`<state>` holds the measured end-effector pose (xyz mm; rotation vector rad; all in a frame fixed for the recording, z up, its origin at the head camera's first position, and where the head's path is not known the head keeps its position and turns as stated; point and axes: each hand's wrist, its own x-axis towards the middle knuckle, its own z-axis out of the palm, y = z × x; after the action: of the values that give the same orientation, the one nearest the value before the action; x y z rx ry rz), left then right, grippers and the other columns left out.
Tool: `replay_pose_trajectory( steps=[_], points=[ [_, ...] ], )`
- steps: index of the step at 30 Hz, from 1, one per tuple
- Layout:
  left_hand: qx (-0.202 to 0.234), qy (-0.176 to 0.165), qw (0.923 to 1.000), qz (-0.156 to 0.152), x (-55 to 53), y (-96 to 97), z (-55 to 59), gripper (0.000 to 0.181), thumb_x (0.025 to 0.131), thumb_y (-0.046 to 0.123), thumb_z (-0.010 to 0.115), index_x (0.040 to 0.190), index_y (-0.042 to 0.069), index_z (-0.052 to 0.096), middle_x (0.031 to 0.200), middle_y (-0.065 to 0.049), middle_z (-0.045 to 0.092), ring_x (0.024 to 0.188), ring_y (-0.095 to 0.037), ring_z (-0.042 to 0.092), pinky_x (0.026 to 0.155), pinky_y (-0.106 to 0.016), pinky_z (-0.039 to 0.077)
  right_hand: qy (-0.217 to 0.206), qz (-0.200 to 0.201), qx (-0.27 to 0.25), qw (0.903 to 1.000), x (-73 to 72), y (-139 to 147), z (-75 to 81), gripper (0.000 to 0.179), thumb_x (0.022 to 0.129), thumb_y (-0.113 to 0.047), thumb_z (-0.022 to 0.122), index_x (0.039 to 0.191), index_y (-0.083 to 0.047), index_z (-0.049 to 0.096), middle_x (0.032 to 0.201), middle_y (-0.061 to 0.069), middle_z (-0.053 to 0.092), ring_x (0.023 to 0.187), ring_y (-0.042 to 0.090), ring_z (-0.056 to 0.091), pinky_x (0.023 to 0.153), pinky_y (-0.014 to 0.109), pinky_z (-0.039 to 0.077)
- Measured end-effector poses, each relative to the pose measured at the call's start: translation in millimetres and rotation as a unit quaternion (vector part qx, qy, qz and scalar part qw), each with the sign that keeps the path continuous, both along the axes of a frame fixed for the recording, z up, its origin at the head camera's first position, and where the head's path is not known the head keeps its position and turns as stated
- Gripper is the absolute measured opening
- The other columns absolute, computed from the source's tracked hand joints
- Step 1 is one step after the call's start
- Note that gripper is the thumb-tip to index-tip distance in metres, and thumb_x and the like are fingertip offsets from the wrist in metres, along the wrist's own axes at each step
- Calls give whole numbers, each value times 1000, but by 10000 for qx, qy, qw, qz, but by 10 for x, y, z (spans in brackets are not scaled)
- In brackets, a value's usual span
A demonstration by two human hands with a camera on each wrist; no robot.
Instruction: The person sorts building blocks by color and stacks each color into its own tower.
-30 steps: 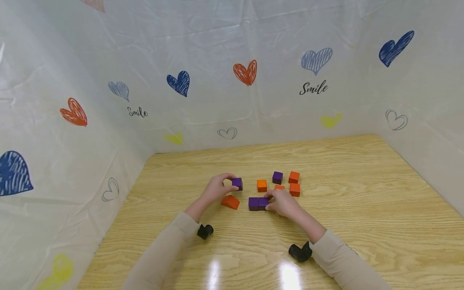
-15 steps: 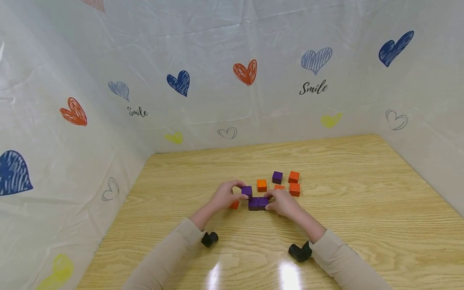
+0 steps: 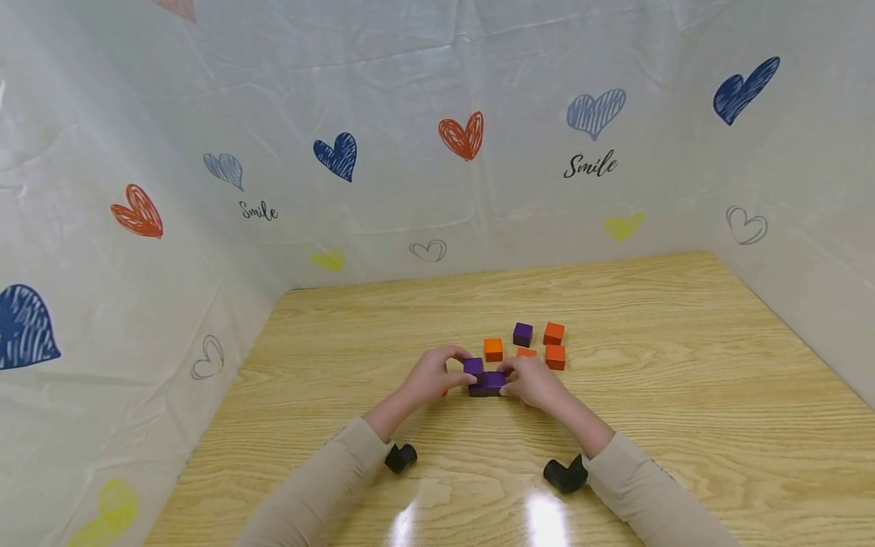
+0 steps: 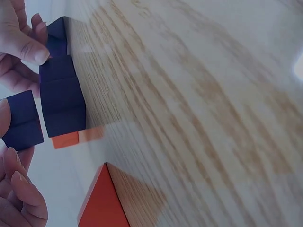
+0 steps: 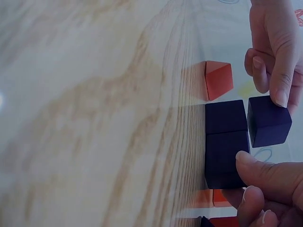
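In the head view my left hand point(image 3: 432, 376) pinches a purple cube point(image 3: 473, 366) between thumb and fingers, just above a row of two purple cubes on the table. A narrow gap separates the held cube point(image 5: 269, 121) from the row's left cube point(image 5: 225, 116) in the right wrist view. My right hand point(image 3: 536, 382) grips the row's right cube point(image 3: 496, 382) by its sides; the two cubes stand side by side, touching. An orange wedge block point(image 4: 104, 201) lies on the table by my left hand, mostly hidden behind it in the head view.
Behind the row lie an orange cube point(image 3: 493, 349), a purple cube point(image 3: 522, 334) and several red-orange blocks point(image 3: 555, 357), one partly covered by my right hand. Black wrist-worn devices point(image 3: 566, 475) hang under both sleeves. A white sheet with hearts point(image 3: 462, 137) surrounds the wooden table point(image 3: 683, 365).
My left hand has carried its purple cube rightward and nearer, from beyond the orange wedge to just over the row's left cube. My right hand has stayed on its cube.
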<state>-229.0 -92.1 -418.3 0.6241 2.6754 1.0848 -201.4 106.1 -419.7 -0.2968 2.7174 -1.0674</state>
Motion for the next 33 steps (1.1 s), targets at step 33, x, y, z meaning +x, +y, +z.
replay_pose_trajectory(
  steps=[33],
  points=[
    [-421, -165, 9990, 11, 78, 37, -90, 40, 82, 21, 69, 118, 7, 60, 110, -8, 63, 87, -16, 54, 70, -28, 44, 262, 68, 171, 9995, 2, 4, -8, 30, 77, -5, 71, 106, 0, 65, 103, 14, 66, 88, 22, 62, 73, 34, 50]
  ],
)
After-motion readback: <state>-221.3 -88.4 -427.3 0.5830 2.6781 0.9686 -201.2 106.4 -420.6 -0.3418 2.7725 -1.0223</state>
